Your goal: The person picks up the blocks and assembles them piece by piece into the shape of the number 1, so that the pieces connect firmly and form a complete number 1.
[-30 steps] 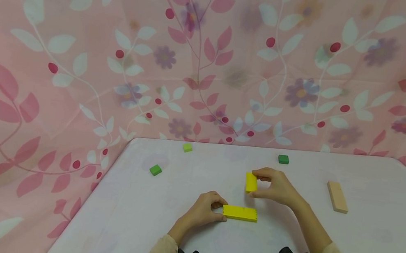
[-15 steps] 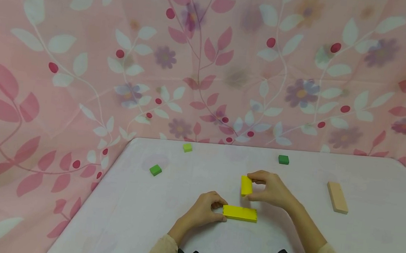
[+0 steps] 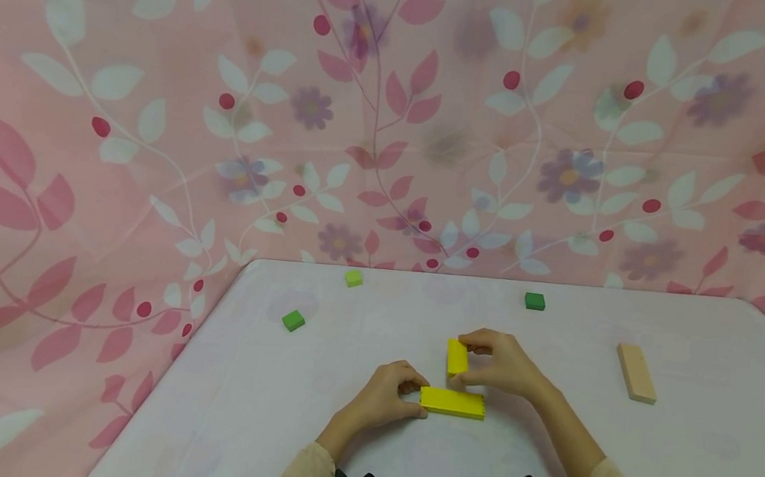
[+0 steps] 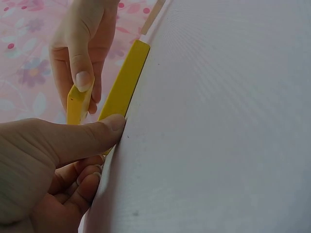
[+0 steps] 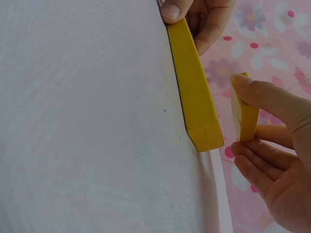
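On the table lies a long yellow block (image 3: 452,403), set crosswise in the head view. My left hand (image 3: 385,394) pinches its left end between thumb and fingers; the left wrist view shows the thumb (image 4: 104,132) along its side. A second yellow block (image 3: 457,357) is pinched by my right hand (image 3: 505,366), just behind the long one. In the right wrist view this held block (image 5: 247,114) stands apart from the long block (image 5: 194,87), with a narrow gap between them. Whether the held block touches the table is unclear.
Several loose blocks lie farther back: a light green block (image 3: 353,278), a green block (image 3: 293,321) and a dark green block (image 3: 534,301). A tan wooden block (image 3: 637,372) rests at the right. Behind the white table (image 3: 230,425) hangs a pink floral cloth (image 3: 395,115).
My right hand has moved left and toward me with its yellow block, nearing the long block. My left hand and the long block have stayed in place.
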`<action>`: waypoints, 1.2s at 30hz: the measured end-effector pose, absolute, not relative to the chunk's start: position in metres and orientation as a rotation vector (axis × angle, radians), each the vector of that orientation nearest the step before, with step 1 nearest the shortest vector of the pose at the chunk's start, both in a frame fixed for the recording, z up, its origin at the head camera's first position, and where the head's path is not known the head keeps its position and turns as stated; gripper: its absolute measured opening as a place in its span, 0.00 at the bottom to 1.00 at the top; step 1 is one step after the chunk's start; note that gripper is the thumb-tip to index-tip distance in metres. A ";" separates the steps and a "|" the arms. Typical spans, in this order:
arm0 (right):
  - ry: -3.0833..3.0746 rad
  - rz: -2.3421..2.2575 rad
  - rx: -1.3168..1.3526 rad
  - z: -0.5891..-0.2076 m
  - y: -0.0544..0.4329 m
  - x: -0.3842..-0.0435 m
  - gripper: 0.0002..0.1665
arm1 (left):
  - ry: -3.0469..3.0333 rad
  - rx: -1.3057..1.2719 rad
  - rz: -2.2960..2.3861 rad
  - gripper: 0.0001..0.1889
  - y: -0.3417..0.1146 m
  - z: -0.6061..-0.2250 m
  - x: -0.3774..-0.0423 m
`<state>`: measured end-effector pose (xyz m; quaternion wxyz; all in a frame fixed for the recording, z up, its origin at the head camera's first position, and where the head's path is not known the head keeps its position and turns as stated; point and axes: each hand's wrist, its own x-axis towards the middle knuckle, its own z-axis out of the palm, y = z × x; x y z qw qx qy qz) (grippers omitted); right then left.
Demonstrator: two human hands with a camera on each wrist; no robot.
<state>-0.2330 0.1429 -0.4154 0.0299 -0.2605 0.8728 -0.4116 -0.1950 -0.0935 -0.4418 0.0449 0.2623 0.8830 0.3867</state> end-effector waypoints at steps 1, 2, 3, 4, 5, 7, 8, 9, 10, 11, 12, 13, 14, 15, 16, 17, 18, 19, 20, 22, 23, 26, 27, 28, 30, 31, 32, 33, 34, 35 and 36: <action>2.690 -1.264 -0.802 -0.416 0.143 -0.233 0.37 | 2.696 0.798 1.180 0.18 -0.093 -0.442 -0.195; 2.691 -1.258 -0.801 -0.417 0.143 -0.234 0.37 | 2.696 0.794 1.178 0.18 -0.093 -0.441 -0.195; 2.692 -1.254 -0.797 -0.417 0.142 -0.234 0.37 | 2.696 0.791 1.177 0.18 -0.093 -0.441 -0.195; 2.692 -1.251 -0.790 -0.418 0.142 -0.234 0.37 | 2.697 0.789 1.176 0.18 -0.093 -0.441 -0.195; 2.695 -1.239 -0.796 -0.418 0.142 -0.234 0.38 | 2.698 0.789 1.176 0.18 -0.093 -0.441 -0.195; 2.700 -1.218 -0.797 -0.419 0.142 -0.235 0.38 | 2.701 0.791 1.176 0.18 -0.093 -0.441 -0.195; 2.700 -1.208 -0.796 -0.419 0.142 -0.235 0.38 | 2.702 0.793 1.175 0.18 -0.093 -0.441 -0.194; 2.702 -1.195 -0.799 -0.419 0.142 -0.236 0.38 | 2.702 0.795 1.175 0.18 -0.093 -0.441 -0.194; 2.701 -1.182 -0.805 -0.420 0.141 -0.236 0.38 | 2.703 0.797 1.175 0.18 -0.094 -0.441 -0.194; 2.703 -1.166 -0.815 -0.420 0.141 -0.236 0.38 | 2.703 0.798 1.175 0.18 -0.094 -0.441 -0.194; 2.700 -1.158 -0.811 -0.420 0.141 -0.236 0.38 | 2.702 0.798 1.175 0.18 -0.094 -0.441 -0.194; 2.700 -1.148 -0.812 -0.420 0.141 -0.236 0.38 | 2.702 0.798 1.175 0.18 -0.094 -0.441 -0.194; 2.700 -1.138 -0.813 -0.421 0.141 -0.236 0.38 | 2.701 0.798 1.176 0.18 -0.093 -0.441 -0.194; 2.698 -1.129 -0.814 -0.421 0.141 -0.236 0.38 | 2.701 0.798 1.176 0.18 -0.093 -0.441 -0.194; 2.696 -1.120 -0.817 -0.421 0.141 -0.235 0.37 | 2.702 0.796 1.176 0.18 -0.093 -0.441 -0.194; 2.695 -1.112 -0.813 -0.421 0.140 -0.235 0.37 | 2.701 0.795 1.177 0.18 -0.093 -0.441 -0.194; 2.694 -1.107 -0.811 -0.421 0.140 -0.235 0.37 | 2.701 0.792 1.178 0.18 -0.093 -0.441 -0.194; 2.695 -1.100 -0.807 -0.421 0.140 -0.235 0.37 | 2.700 0.791 1.178 0.18 -0.093 -0.441 -0.194; 2.694 -1.095 -0.804 -0.421 0.140 -0.235 0.37 | 2.700 0.789 1.178 0.18 -0.093 -0.440 -0.194; 2.691 -1.088 -0.804 -0.421 0.139 -0.234 0.37 | 2.700 0.787 1.177 0.17 -0.093 -0.440 -0.194; 2.692 -1.083 -0.803 -0.421 0.139 -0.234 0.37 | 2.700 0.787 1.176 0.17 -0.093 -0.440 -0.194; 2.689 -1.069 -0.801 -0.421 0.138 -0.234 0.37 | 2.700 0.787 1.177 0.17 -0.093 -0.440 -0.194; 2.687 -1.066 -0.802 -0.421 0.137 -0.234 0.37 | 2.700 0.790 1.177 0.17 -0.093 -0.441 -0.194; 2.687 -1.060 -0.800 -0.421 0.137 -0.234 0.37 | 2.700 0.791 1.178 0.17 -0.093 -0.441 -0.194; 2.688 -1.045 -0.800 -0.421 0.136 -0.233 0.37 | 2.702 0.797 1.177 0.17 -0.093 -0.441 -0.195; 2.689 -1.037 -0.804 -0.420 0.136 -0.233 0.36 | 2.702 0.800 1.177 0.17 -0.093 -0.442 -0.195; 2.688 -1.032 -0.806 -0.420 0.136 -0.233 0.36 | 2.703 0.802 1.175 0.18 -0.093 -0.442 -0.195; 2.687 -1.022 -0.813 -0.420 0.136 -0.233 0.36 | 2.703 0.804 1.174 0.18 -0.093 -0.442 -0.195; 2.687 -1.013 -0.819 -0.420 0.136 -0.232 0.36 | 2.703 0.804 1.173 0.18 -0.093 -0.442 -0.195; 2.687 -1.003 -0.828 -0.420 0.136 -0.232 0.37 | 2.703 0.803 1.173 0.18 -0.093 -0.443 -0.195; 2.686 -0.999 -0.835 -0.419 0.136 -0.232 0.37 | 2.703 0.803 1.173 0.18 -0.093 -0.443 -0.195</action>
